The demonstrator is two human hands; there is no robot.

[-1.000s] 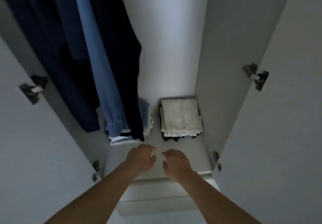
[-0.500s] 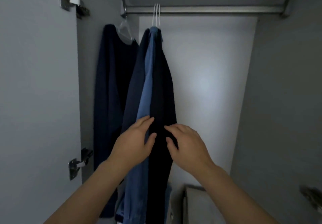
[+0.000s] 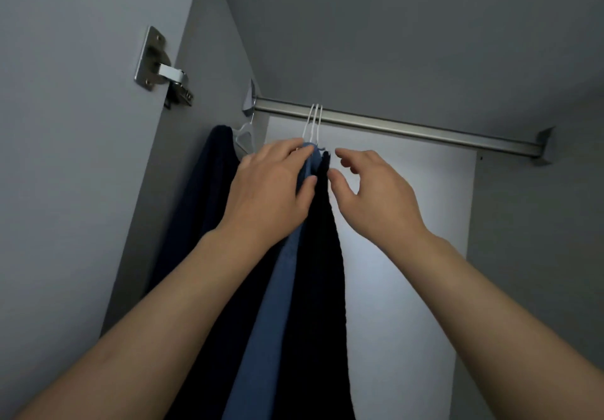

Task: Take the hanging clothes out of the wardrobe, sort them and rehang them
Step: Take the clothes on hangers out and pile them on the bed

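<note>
Fingers of left hand [image 3: 271, 190] round mid-blue hanging garment [image 3: 277, 288] at twelve o'clock; right hand [image 3: 376, 197] loosely spread beside black garment [image 3: 320, 272].

I see a metal rail [image 3: 408, 126] running from 9 o'clock to 3 o'clock under the wardrobe top. White hanger hooks [image 3: 313, 122] hang over it near its 9 o'clock end, carrying a blue garment [image 3: 261, 338] and, touching it at 3 o'clock, a black garment [image 3: 317, 288]
</note>
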